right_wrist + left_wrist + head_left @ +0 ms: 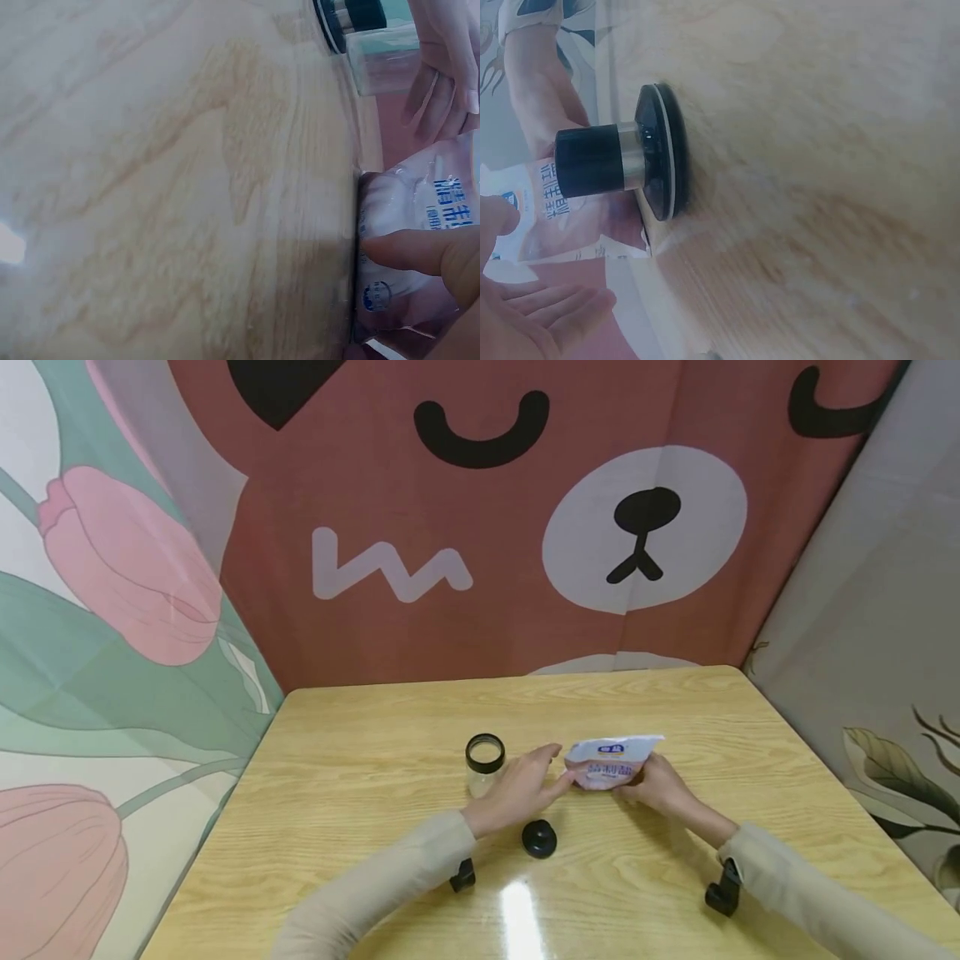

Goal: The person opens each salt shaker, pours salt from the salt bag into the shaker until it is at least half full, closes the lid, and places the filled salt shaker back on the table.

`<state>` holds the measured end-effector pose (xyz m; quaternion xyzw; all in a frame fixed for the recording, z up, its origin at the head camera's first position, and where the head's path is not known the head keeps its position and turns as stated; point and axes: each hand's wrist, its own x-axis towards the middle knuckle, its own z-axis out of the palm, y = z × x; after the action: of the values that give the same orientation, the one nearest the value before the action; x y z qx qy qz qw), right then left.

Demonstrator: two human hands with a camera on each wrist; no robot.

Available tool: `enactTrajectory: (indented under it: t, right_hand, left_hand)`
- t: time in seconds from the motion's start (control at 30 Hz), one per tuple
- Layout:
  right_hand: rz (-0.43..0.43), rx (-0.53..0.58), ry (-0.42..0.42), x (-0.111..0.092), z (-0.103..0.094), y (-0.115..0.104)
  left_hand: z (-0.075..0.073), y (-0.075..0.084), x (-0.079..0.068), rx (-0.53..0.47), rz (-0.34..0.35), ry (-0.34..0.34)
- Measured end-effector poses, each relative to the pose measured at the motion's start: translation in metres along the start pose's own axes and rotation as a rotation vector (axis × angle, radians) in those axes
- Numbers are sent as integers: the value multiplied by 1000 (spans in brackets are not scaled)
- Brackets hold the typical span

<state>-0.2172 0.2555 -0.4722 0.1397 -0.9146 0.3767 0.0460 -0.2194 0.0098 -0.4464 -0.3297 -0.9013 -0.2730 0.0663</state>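
My right hand (662, 787) grips the lower right side of a white and pink bag of salt (609, 762) printed in blue. In the right wrist view its thumb presses on the salt bag (409, 202), which rests on the table. My left hand (517, 789) is beside the bag's left side, fingers extended and holding nothing. Whether its thumb touches the bag, I cannot tell. Just left of that hand stands a glass jar (485, 755) with a black rim and no lid, partly hidden by the hand. A black knobbed lid (539, 839) lies in front; the left wrist view shows its tall knob (592, 160).
All this stands on a light wooden table (360, 752). Behind it hangs a red-brown curtain (390, 643) with a bear print, and a floral cloth (135, 635) covers the left side. Black camera mounts (723, 893) are attached at my wrists.
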Motion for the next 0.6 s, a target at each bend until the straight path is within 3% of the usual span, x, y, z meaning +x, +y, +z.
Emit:
enactTrajectory:
  t: [0.37,0.6]
  right_hand:
    - [-4,-20,24,4,7,1]
    - [-6,-15,30,6,6,1]
  left_hand:
    - [6,0,1,21,2,-46]
    - [7,-2,3,5,35,-20]
